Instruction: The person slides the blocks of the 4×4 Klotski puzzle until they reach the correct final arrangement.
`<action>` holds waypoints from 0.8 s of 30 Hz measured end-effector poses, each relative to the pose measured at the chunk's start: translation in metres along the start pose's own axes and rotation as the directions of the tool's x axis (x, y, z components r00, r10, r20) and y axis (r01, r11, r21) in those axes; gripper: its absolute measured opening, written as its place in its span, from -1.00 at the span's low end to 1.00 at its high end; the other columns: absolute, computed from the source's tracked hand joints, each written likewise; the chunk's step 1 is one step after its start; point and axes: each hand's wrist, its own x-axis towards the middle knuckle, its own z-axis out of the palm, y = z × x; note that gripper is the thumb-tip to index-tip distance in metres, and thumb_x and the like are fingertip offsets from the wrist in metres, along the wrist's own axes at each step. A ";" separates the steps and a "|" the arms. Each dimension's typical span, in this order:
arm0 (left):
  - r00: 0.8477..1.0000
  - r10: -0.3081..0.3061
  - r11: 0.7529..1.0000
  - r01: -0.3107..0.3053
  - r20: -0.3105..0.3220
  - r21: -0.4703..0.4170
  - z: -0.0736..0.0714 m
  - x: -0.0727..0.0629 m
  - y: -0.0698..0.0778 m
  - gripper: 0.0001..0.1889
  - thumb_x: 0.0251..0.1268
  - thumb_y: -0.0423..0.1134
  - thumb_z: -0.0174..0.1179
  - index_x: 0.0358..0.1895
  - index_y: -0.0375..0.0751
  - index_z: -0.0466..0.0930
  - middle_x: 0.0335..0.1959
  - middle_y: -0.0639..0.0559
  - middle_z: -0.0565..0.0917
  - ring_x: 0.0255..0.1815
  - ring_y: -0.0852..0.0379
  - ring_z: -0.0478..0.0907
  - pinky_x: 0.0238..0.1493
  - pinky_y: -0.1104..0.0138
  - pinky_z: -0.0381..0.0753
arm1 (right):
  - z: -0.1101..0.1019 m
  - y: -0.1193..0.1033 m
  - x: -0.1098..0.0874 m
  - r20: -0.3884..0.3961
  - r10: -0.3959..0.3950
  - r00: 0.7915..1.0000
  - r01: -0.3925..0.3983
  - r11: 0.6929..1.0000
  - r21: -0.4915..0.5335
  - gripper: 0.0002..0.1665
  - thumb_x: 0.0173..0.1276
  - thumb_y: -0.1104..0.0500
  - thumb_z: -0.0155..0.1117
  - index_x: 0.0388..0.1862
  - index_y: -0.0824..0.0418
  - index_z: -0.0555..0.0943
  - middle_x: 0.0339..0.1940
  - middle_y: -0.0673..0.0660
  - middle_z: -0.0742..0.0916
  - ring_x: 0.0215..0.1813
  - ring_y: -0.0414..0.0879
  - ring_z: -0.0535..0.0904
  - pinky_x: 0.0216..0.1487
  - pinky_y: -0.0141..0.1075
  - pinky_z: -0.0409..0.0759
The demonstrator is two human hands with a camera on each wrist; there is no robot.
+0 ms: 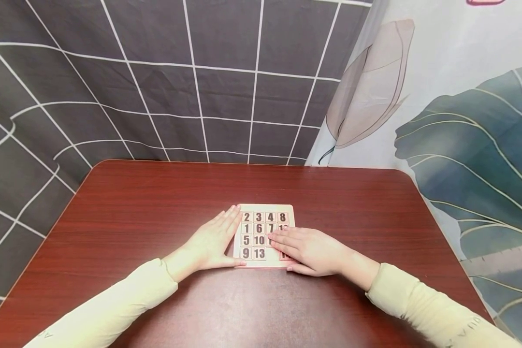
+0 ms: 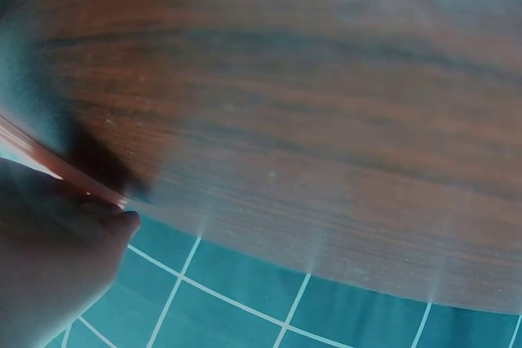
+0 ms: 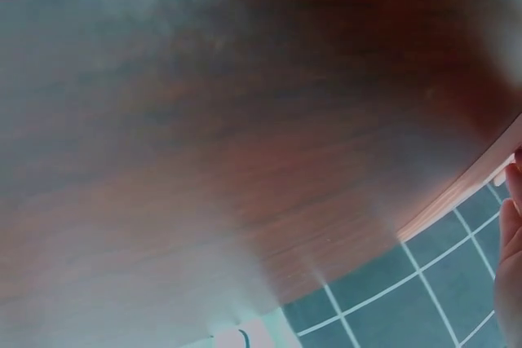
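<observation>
A: What do we list first?

B: Gray checked cloth (image 1: 165,89), one, upper left of the frame, behind the brown table (image 1: 352,203).

A: Next?

B: One pale left sleeve (image 1: 113,302), lower left. One left hand (image 1: 210,244), left of centre: fingers straight along the left edge of the number board (image 1: 265,208), thumb spread to its lower left corner, nothing enclosed. We judge it a brace against sliding.

A: The board itself?

B: One, just below the centre of the frame, flat on the table, its digits facing the wearer for reading. Number tiles (image 1: 259,240) in four rows; one bare slot (image 1: 271,253), bottom row, right of 13. We take it as room for a neighbour to slide.

A: Then?

B: One right hand (image 1: 315,251), right of centre: fingers nearly straight across the right-hand tiles, thumb at the lower edge, nothing gripped. Flat fingers, we think, suit pushing; which tile is pressed, we cannot tell.

A: Last?

B: One right sleeve (image 1: 422,299), lower right; one leaf-print curtain (image 1: 461,140), far right.
</observation>
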 end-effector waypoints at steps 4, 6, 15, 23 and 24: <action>1.000 0.001 1.000 -0.001 0.004 -0.007 0.000 0.000 0.000 0.22 0.23 0.44 0.29 0.64 -0.50 0.12 0.70 -0.39 0.16 0.75 -0.24 0.13 0.72 0.00 0.26 | 0.002 0.003 0.000 -0.006 0.008 1.000 -0.008 1.000 0.003 -0.33 0.69 -0.17 0.03 0.46 0.28 0.57 0.45 0.19 0.68 0.48 0.03 0.62 0.51 -0.11 0.59; 1.000 0.001 1.000 -0.001 0.005 -0.008 0.000 0.000 0.000 0.22 0.23 0.44 0.30 0.64 -0.50 0.12 0.70 -0.38 0.16 0.75 -0.24 0.13 0.72 -0.01 0.26 | 0.002 0.003 -0.001 -0.011 0.012 1.000 -0.011 1.000 0.015 -0.33 0.69 -0.17 0.03 0.47 0.28 0.57 0.45 0.18 0.68 0.49 0.02 0.61 0.51 -0.11 0.59; 1.000 0.003 1.000 -0.004 0.014 0.007 0.001 0.003 -0.002 0.23 0.24 0.46 0.28 0.65 -0.49 0.10 0.71 -0.38 0.14 0.75 -0.24 0.11 0.73 0.00 0.23 | -0.010 0.004 -0.016 -0.024 0.075 0.997 -0.073 0.996 0.058 -0.31 0.58 -0.14 0.25 0.47 0.28 0.56 0.49 0.18 0.65 0.51 0.04 0.59 0.52 -0.07 0.56; 1.000 0.007 1.000 -0.007 0.006 0.013 0.003 0.001 -0.002 0.24 0.22 0.46 0.28 0.64 -0.52 0.10 0.71 -0.40 0.11 0.75 -0.25 0.10 0.74 -0.01 0.22 | -0.015 0.001 -0.033 -0.001 0.083 0.997 -0.082 0.995 0.051 -0.24 0.44 -0.10 0.39 0.49 0.26 0.55 0.51 0.17 0.63 0.54 0.01 0.55 0.61 -0.12 0.42; 1.000 0.007 1.000 -0.007 0.005 0.013 0.003 0.001 -0.002 0.24 0.22 0.46 0.29 0.64 -0.52 0.11 0.71 -0.40 0.11 0.75 -0.26 0.11 0.74 -0.01 0.22 | -0.015 -0.001 -0.034 -0.004 0.072 0.997 -0.072 0.996 0.046 -0.23 0.44 -0.10 0.39 0.49 0.27 0.54 0.51 0.18 0.63 0.54 0.01 0.56 0.66 -0.15 0.35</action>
